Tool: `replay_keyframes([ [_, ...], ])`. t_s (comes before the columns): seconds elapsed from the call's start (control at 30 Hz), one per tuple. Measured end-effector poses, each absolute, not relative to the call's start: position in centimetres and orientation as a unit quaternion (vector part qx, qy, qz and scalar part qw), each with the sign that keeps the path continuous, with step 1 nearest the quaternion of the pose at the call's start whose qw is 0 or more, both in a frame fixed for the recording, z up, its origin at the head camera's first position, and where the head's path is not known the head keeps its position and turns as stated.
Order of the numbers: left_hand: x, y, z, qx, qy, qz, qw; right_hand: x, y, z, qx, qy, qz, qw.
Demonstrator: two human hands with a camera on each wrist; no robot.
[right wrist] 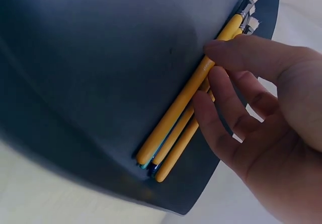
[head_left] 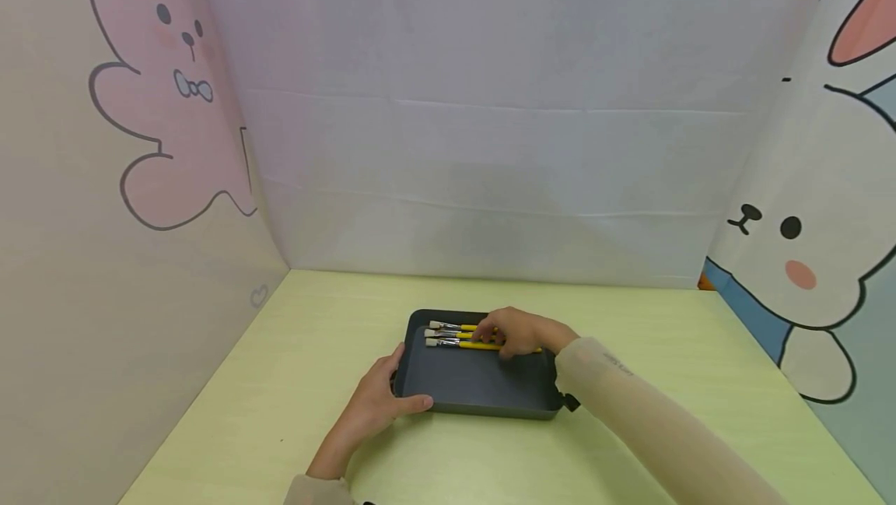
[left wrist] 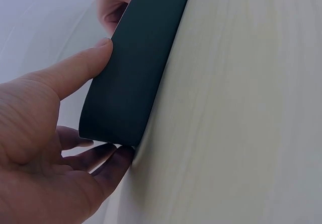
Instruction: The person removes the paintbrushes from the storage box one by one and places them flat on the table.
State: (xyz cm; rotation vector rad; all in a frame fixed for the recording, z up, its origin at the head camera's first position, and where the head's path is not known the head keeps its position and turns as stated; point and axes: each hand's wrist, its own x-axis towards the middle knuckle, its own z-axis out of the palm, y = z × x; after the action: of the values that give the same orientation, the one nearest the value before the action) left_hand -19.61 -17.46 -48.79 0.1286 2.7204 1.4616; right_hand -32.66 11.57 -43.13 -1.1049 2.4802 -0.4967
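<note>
A dark grey rectangular tray (head_left: 476, 384) lies on the table, with paintbrushes along its far side. My left hand (head_left: 378, 400) holds the tray's near left corner, thumb at the front rim and fingers against the left side. Over the brushes, my right hand (head_left: 518, 330) pinches the nearest yellow-handled paintbrush (right wrist: 176, 108) between thumb and fingertips. Two more yellow paintbrushes (right wrist: 181, 151) lie close beside it, pale bristles pointing left in the head view. Bits of teal and blue show between the handle ends in the right wrist view; what they belong to is partly hidden.
The pale yellow table (head_left: 336, 318) extends around the tray. A white cloth wall (head_left: 490, 178) stands behind it, with cartoon-printed panels at the left and right. A small black piece (head_left: 572, 402) sticks out by the tray's near right corner.
</note>
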Motion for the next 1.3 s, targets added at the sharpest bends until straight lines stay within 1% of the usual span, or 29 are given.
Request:
replay_keyframes([
  [0.5, -19.7, -17.2, -48.6, 0.037, 0.88, 0.473, 0.03, -33.0, 11.5, -44.0, -0.384, 0.889, -0.16, 0.189],
  [0.93, -19.9, -17.3, -49.0, 0.036, 0.881, 0.471, 0.03, -32.8, 11.5, -44.2, -0.38, 0.889, -0.18, 0.182],
  [1.3, -19.7, -17.3, -48.9, 0.033, 0.879, 0.475, 0.03, -32.9, 12.6, -42.2, -0.405, 0.882, -0.187, 0.155],
])
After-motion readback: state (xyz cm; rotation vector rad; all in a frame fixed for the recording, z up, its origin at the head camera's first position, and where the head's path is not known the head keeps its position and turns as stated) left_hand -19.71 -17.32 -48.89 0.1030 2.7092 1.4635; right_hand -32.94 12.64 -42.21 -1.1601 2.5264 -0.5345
